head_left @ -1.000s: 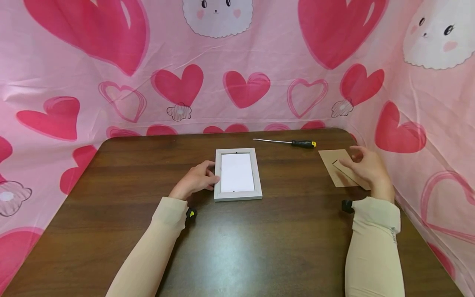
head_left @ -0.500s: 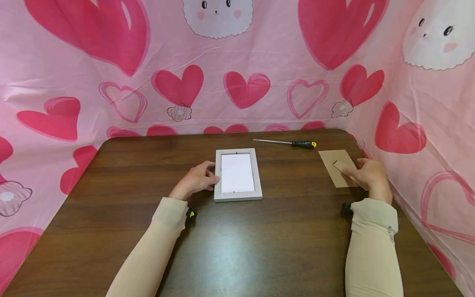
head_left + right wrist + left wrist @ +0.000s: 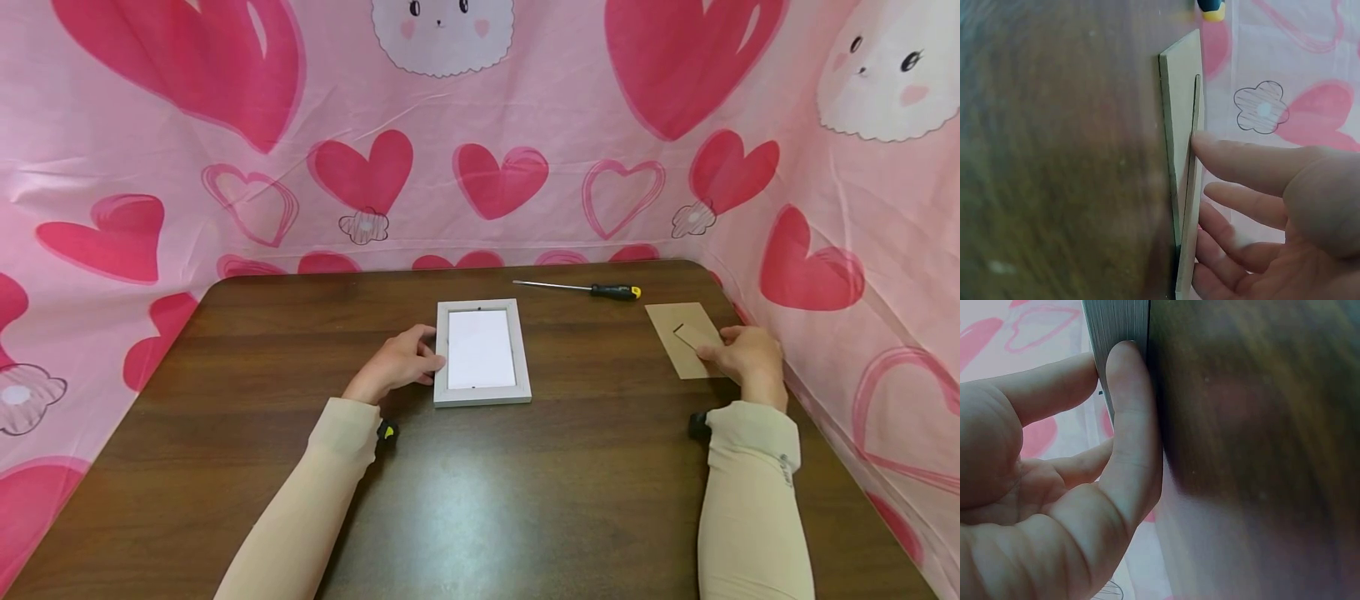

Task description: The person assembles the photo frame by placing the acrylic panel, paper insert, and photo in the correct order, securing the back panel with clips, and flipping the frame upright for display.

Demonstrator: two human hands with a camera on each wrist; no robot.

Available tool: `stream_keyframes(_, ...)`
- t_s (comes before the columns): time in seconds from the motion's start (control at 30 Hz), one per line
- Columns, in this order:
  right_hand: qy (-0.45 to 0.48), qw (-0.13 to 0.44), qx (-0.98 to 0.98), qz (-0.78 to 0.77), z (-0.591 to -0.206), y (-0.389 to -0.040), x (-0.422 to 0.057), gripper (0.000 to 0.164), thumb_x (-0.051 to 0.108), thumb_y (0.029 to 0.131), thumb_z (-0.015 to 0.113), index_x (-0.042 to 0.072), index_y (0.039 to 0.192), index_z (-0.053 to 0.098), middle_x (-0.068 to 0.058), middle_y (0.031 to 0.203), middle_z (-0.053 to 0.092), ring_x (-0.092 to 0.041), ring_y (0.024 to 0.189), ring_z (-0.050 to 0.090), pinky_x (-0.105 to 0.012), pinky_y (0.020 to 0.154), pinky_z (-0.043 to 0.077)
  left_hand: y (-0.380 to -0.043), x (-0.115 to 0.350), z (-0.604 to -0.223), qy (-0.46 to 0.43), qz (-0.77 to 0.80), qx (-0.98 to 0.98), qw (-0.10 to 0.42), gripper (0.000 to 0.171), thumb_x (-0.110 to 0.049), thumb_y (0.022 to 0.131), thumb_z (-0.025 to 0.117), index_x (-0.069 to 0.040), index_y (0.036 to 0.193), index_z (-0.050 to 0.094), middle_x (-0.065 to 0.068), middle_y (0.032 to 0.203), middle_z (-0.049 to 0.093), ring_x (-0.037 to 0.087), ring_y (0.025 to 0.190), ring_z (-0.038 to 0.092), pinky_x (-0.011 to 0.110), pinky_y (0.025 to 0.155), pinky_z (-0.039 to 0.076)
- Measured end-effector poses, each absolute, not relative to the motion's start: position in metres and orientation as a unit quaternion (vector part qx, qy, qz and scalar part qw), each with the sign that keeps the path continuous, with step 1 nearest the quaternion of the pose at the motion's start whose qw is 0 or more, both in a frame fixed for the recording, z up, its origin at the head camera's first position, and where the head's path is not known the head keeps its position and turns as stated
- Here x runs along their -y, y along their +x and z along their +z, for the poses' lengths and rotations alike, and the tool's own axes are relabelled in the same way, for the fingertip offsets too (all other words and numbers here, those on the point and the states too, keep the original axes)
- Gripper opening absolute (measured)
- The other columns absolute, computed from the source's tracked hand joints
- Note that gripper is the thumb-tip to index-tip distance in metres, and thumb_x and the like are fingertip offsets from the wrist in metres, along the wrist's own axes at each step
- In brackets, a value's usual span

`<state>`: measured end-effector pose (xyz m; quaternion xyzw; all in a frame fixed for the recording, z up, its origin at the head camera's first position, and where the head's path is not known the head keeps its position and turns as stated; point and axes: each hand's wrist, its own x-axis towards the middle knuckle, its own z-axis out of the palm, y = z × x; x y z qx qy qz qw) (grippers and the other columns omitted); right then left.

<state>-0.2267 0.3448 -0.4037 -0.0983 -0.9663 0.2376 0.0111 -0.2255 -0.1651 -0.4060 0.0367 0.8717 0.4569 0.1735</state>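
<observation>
A light grey picture frame (image 3: pixel 482 399) lies on the table with a white sheet (image 3: pixel 482 350) filling its opening. My left hand (image 3: pixel 397 358) holds its left edge, thumb at the rim and a bent finger along the side (image 3: pixel 1119 322), as the left wrist view shows. Farther right lies a tan backing board (image 3: pixel 671 321) with a narrow easel stand (image 3: pixel 690 335) on it. My right hand (image 3: pixel 746 358) grips the board's right side. Its thumb (image 3: pixel 1219 156) presses on the stand while the other fingers curl at the board's edge; their tips are partly hidden.
A screwdriver (image 3: pixel 615 292) with a black and yellow handle lies near the table's back edge, between the frame and the board. Pink heart-printed cloth (image 3: pixel 495 225) hangs behind the brown table (image 3: pixel 585 467) and along both sides.
My right hand has come down onto the backing board and its stand, its fingers closing at the right edge. The left hand and picture frame have stayed in place.
</observation>
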Motion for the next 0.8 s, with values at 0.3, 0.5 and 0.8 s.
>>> stream_keyframes(0.3,-0.132,-0.021,0.953,0.272,-0.402,-0.226,-0.343,0.070,0.037,0.084,0.071,-0.012,0.127,0.046,-0.038,0.121,0.046,-0.057,0.110,0.033,-0.060,0.096,0.035,-0.226,0.165,-0.406,0.037,0.457,-0.872,0.173,0.059,-0.015,0.090,0.068,-0.008,0.140,0.038,0.016,0.099,0.056,0.022,0.077,0.064,0.034,0.071,0.057)
stream_keyframes(0.5,-0.139,-0.050,0.947,0.286,-0.398,-0.226,-0.344,0.076,0.040,0.084,0.070,-0.014,0.130,0.041,-0.040,0.126,0.039,-0.054,0.110,0.036,-0.060,0.097,0.035,-0.225,0.165,-0.406,0.036,0.458,-0.871,0.173,0.058,-0.015,0.090,0.068,-0.008,0.140,0.038,0.016,0.098,0.056,0.022,0.078,0.063,0.034,0.071,0.057)
stream_keyframes(0.8,-0.147,-0.051,0.938,0.308,-0.393,-0.225,-0.342,0.076,0.038,0.082,0.074,-0.012,0.130,0.042,-0.033,0.120,0.045,-0.043,0.101,0.043,-0.050,0.088,0.041,-0.225,0.165,-0.405,0.033,0.455,-0.873,0.175,0.059,-0.016,0.090,0.068,-0.009,0.140,0.038,0.016,0.100,0.056,0.022,0.078,0.063,0.034,0.072,0.057)
